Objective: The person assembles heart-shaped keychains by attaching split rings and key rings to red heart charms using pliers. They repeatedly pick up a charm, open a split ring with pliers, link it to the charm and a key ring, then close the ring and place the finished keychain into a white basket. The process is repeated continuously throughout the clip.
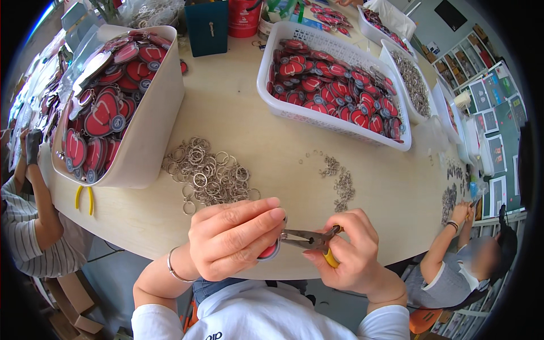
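Observation:
My left hand [235, 238] is closed on a red keychain charm [268, 252] with a grey edge; most of it is hidden behind the fingers. In my right hand [352, 249] is a pair of pliers [313, 240] with dark jaws and yellow handles. The jaw tips meet the small metal link at the charm's top, beside my left fingertips; whether they grip it I cannot tell. Just beyond my left hand lies a pile of split rings [209, 173]. Beyond my right hand are scattered small metal jump rings [343, 190].
A tall white bin [170, 96] of red charms stands at left, with yellow-handled pliers [84, 200] near it. A white basket [334, 126] of charms is at the far right, beside a tray of metal parts [412, 82]. Co-workers sit at left [34, 221] and right [453, 272].

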Demonstrator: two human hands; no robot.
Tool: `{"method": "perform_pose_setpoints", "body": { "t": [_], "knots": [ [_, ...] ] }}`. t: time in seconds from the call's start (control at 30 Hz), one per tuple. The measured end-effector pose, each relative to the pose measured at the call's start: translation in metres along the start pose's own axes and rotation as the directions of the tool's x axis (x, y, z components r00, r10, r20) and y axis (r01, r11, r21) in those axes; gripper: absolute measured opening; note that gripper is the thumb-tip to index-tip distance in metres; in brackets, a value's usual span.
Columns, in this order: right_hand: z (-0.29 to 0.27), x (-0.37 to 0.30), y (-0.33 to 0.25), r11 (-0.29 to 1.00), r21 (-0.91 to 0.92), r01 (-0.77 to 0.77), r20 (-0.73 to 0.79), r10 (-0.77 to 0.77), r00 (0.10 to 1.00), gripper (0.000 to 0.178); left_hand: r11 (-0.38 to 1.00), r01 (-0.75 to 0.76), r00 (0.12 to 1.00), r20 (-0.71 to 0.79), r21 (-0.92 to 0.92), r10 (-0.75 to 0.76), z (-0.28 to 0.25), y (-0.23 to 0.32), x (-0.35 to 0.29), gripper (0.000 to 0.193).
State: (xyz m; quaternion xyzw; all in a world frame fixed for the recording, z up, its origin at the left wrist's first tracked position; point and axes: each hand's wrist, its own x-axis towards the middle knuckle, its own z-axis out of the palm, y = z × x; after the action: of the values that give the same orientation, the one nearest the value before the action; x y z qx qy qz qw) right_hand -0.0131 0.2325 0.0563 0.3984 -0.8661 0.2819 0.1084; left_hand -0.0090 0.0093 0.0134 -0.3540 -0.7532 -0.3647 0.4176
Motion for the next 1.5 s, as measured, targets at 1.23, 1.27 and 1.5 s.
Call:
{"method": "perform_pose_setpoints", "body": {
  "t": [1.23,1.27,1.5],
  "knots": [
    [0.0023,-0.0028,0.0028,0.971,-0.223,0.083,-0.002,-0.086,0.996,0.023,1.0,0.0,1.0,0.022,-0.006,0.0,-0.0043,-0.0007,0.0019,0.016],
    [0.0018,-0.0031,0.0025,0.974,-0.213,0.082,0.005,-0.083,0.997,0.022,1.0,0.003,1.0,0.013,-0.006,-0.003,-0.0034,-0.0006,0.0018,0.016],
    [0.0041,-0.0062,0.0066,0.989,-0.134,0.071,0.041,-0.066,0.997,0.022,0.996,0.063,0.997,0.045,-0.055,-0.061,-0.004,-0.0007,0.0022,0.025]
  ]
}}
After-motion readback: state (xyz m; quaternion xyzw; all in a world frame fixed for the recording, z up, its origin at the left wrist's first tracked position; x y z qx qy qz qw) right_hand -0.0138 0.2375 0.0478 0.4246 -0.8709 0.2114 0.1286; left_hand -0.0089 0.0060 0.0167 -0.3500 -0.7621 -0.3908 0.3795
